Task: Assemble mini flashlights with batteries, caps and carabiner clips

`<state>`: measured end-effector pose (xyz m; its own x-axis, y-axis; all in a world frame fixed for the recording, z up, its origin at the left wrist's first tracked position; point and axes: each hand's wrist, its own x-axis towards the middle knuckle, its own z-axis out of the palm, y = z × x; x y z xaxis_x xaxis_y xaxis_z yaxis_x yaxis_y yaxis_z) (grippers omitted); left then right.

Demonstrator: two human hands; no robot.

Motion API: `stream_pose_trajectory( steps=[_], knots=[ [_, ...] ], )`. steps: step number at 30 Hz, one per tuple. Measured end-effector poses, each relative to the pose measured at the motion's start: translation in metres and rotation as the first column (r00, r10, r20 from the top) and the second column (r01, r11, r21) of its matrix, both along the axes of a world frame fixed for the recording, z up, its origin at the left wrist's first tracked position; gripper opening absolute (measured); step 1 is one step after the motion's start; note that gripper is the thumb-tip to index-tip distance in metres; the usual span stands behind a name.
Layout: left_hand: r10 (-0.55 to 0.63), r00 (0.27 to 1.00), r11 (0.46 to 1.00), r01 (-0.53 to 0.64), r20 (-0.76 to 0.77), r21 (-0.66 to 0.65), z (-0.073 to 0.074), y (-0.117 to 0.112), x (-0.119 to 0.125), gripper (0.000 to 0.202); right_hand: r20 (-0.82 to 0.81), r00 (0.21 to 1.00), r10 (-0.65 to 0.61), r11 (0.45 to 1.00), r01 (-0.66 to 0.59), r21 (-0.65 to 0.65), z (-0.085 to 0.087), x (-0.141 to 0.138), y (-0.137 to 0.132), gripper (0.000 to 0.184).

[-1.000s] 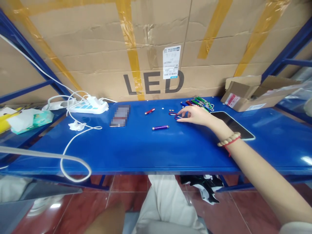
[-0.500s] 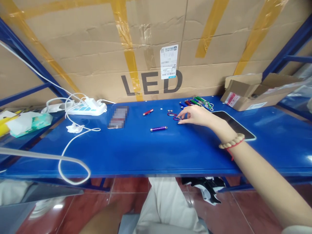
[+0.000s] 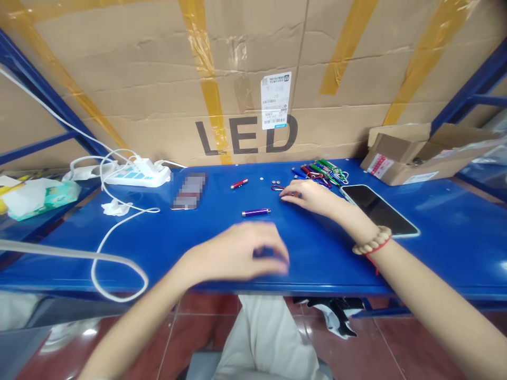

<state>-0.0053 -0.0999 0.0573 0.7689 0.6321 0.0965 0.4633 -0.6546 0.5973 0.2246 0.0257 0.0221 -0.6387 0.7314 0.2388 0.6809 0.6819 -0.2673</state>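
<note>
Has brought the blurred left hand in over the near tabletop; has drawn the right hand slightly nearer, baring more of the penlight pile and perhaps hiding one carabiner.

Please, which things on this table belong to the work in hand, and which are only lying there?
Probably in the work:
red clip, by the right hand
purple tube, beyond the left hand
short red tube
small round discs
bundle of coloured tubes

Probably just lying about:
phone
dark-screened device
power strip
crumpled tissue
</note>
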Motion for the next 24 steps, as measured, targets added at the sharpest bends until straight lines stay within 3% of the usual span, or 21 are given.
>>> stream_pose_trajectory(
  steps=[2,3,5,10,14,19,21,24],
  knots=[
    [0.267,0.954,0.931,-0.218,-0.136,0.292,-0.002,0.049,0.010,0.022,-0.077,0.997,-0.013,0.999,0.016,0.035,-0.002,-0.005,-0.001,0.030],
    [0.347,0.915,0.889,-0.251,-0.205,0.383,-0.006,0.067,0.013,0.027,-0.114,0.993,-0.022,0.999,0.028,0.047,-0.004,-0.007,-0.002,0.031],
    [0.409,0.845,0.869,-0.246,-0.345,0.429,-0.019,0.091,0.015,0.035,-0.158,0.987,-0.040,0.997,0.049,0.051,-0.007,-0.009,-0.002,0.029],
    [0.352,0.868,0.891,-0.196,-0.349,0.410,-0.041,0.104,0.008,0.028,-0.183,0.979,-0.086,0.995,0.078,-0.055,-0.011,-0.007,0.001,0.023],
    [0.303,0.930,0.918,-0.227,-0.208,0.325,-0.044,0.107,0.001,0.025,-0.261,0.950,-0.171,0.977,0.128,-0.173,-0.008,0.000,0.003,0.026],
    [0.333,0.938,0.927,-0.307,-0.099,0.215,-0.046,0.114,-0.002,0.025,-0.294,0.926,-0.236,0.955,0.165,-0.246,-0.003,0.006,0.003,0.030],
    [0.360,0.933,0.920,-0.354,-0.008,0.171,-0.047,0.114,-0.003,0.024,-0.209,0.955,-0.212,0.962,0.165,-0.219,-0.002,0.008,0.003,0.029],
    [0.445,0.876,0.890,-0.456,0.184,0.017,-0.049,0.112,0.000,0.022,-0.097,0.961,-0.258,0.966,0.255,-0.041,0.000,0.008,0.001,0.027]
  ],
)
